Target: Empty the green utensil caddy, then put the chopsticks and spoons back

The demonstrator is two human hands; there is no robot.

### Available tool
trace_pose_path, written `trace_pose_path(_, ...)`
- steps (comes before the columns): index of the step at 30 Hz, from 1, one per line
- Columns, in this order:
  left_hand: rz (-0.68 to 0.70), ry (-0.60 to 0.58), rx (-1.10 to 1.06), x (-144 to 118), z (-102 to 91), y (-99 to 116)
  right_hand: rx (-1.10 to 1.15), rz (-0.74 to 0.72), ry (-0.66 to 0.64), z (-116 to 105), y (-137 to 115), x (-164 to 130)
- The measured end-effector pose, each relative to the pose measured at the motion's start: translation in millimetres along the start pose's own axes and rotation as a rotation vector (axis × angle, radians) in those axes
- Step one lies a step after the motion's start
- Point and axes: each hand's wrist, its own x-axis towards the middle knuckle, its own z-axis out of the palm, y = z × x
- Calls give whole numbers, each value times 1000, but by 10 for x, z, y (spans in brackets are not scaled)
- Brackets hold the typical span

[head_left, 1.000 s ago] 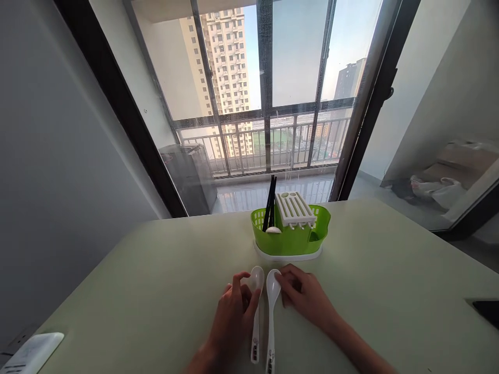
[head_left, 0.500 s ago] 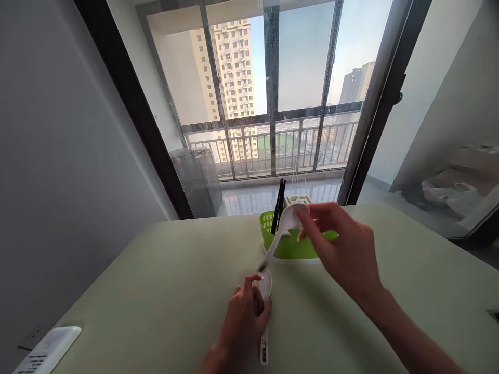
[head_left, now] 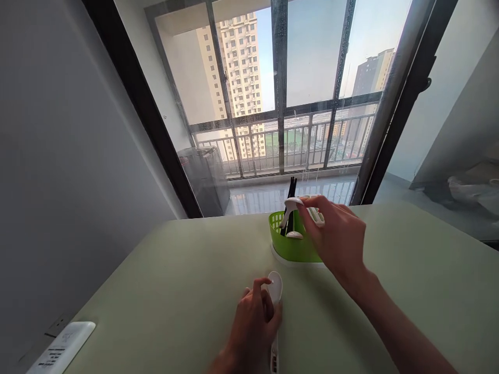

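Observation:
My right hand (head_left: 339,236) pinches a white soup spoon (head_left: 291,203) by its bowl. That spoon's handle points down inside the left end of a green basket (head_left: 290,250), beside black chopsticks (head_left: 293,188) that stand upright. Another white spoon bowl (head_left: 294,235) shows at the basket's near rim. Lower down, my left hand (head_left: 257,317) curls over a second white spoon (head_left: 276,284) lying on the table, bowl away from me. Its index finger rests at the bowl's left edge and its thumb lies by the neck. Part of this spoon's handle is hidden by the hand.
The pale green table (head_left: 175,291) ends at a glass door with a dark frame (head_left: 144,114). In the near left corner lies a white device (head_left: 64,345). A light slotted piece (head_left: 315,214) sits in the basket, partly behind my right hand.
My right hand has carried its spoon from above the left hand to the basket, lowering the handle into it. The left hand keeps its place at the other spoon. The view has shifted slightly.

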Motion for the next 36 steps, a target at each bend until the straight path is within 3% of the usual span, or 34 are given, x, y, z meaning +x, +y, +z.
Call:
trace_pose_path(8,-16,-31,-21,11,-21,18,44,-84,-96,199,-50,-154)
trace_pose_path(13,-22,-26,-16,5,-26,24,6,-97,-87,249,-75,-217)
trace_pose_path(36,5,9,-9,12,-43,34,33,-82,-298,150,-95,-263)
